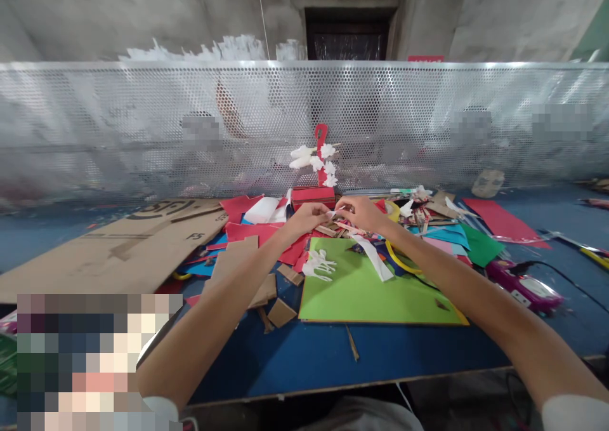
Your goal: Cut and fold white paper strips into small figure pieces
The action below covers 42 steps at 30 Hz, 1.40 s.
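Observation:
Both my hands meet above the middle of the table, pinching a small white paper piece (333, 214). The fingers of my left hand (310, 218) are closed at its left side; those of my right hand (358, 211) are closed at its right. Just behind them stands a red box-shaped base (313, 196) with an upright red strip (320, 135) bearing white paper flowers (328, 151). Under my arms lies a green sheet (380, 301). On it rest white cut-paper shapes (318, 263) and a white paper strip (375, 258).
Flat brown cardboard (109, 247) covers the left side. Red paper (504, 220), a purple power strip (526, 285) with a black cord and a yellow-handled tool (594, 257) lie right. Cardboard scraps (281, 313) sit in front. A perforated metal screen (404, 120) closes the back. Another person is at the lower left.

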Motion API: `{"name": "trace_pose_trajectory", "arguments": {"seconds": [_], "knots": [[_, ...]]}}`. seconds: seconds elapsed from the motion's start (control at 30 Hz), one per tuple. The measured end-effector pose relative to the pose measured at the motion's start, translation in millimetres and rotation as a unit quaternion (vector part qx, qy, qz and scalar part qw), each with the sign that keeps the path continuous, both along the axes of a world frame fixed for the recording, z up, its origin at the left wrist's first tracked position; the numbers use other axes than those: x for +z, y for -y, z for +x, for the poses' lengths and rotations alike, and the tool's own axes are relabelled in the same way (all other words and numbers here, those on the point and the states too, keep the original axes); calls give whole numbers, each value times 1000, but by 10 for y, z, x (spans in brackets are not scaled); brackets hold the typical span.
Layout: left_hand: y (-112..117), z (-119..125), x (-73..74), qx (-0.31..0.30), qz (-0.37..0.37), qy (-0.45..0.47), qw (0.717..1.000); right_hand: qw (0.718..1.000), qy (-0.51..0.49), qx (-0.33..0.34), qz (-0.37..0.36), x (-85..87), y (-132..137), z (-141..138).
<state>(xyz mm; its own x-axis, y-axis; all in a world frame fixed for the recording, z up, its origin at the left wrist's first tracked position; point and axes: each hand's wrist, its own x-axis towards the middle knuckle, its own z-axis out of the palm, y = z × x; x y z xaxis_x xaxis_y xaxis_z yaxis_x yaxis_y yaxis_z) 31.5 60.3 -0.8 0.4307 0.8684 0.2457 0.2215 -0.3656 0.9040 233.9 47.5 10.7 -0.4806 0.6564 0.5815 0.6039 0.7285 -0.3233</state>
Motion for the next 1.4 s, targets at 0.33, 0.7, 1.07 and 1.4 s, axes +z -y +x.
{"name": "trace_pose_trajectory", "arguments": {"seconds": [0.33,0.7,1.07,1.4], "knots": [[-18,-8,-24,-3,15,-15,1000,995,86,-41,21,-66,-45,15],[-40,-33,-81,-13,17,-44,999,997,0,39,-72,-11,-30,48],[-50,0,-87,3,16,-31,999,999,46,-12,9,-72,-90,11],[-85,8,-120,-22,28,-32,999,990,115,-82,21,-65,-31,-10]]}}
